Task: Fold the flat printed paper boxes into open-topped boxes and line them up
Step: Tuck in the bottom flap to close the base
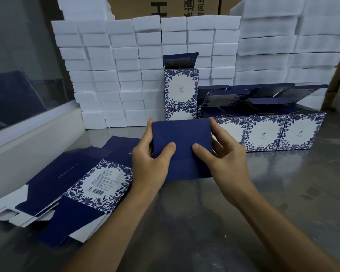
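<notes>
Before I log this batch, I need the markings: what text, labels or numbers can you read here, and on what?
"H": large black letter, cut off, on the brown carton behind the foam blocks.
"通", "间": partly cut Chinese characters on the same carton.
Flat box: small print and barcode, too small to read.
Upright boxes: logo and small line, too blurred.
Box in both hands: plain blue, no text.

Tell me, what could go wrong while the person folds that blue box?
The thumbs press the dark blue box that both hands, left and right, hold; pressing too hard might crease it. The folded boxes stand right behind it, so a push forward could knock them. The left forearm lies near the flat stack and might slide it.
</notes>
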`<state>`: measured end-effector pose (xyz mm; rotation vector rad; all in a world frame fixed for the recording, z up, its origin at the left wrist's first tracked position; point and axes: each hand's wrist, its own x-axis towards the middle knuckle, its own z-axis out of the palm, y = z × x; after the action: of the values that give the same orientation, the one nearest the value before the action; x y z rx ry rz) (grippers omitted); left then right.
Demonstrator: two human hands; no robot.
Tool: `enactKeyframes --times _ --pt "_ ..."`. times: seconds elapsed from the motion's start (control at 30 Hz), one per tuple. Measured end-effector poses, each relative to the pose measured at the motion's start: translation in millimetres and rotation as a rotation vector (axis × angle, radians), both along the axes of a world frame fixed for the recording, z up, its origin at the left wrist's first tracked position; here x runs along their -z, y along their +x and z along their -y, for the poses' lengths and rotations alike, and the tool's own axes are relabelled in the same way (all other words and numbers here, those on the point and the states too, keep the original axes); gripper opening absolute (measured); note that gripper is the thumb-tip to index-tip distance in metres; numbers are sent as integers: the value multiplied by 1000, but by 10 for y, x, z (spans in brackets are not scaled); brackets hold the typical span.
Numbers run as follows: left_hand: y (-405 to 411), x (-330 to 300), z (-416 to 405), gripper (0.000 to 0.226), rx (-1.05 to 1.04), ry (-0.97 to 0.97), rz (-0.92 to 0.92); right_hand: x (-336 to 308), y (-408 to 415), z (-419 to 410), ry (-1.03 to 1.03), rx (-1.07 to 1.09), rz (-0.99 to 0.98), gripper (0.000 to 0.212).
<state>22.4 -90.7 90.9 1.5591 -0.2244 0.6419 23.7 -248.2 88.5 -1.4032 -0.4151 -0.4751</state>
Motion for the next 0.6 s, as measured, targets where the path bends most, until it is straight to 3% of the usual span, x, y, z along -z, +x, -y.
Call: enactKeyframes --times 0.1,0.27,0.6 --pt "-22 10 -18 88 14 91 13 22 -3 13 -111 12 19 77" --pt "-12 46 -40 94 0 184 59 60 12 -4 -159 43 74 85" --pt "-36 60 -4 80 -191 291 176 62 -2 -59 -111 150 114 74"
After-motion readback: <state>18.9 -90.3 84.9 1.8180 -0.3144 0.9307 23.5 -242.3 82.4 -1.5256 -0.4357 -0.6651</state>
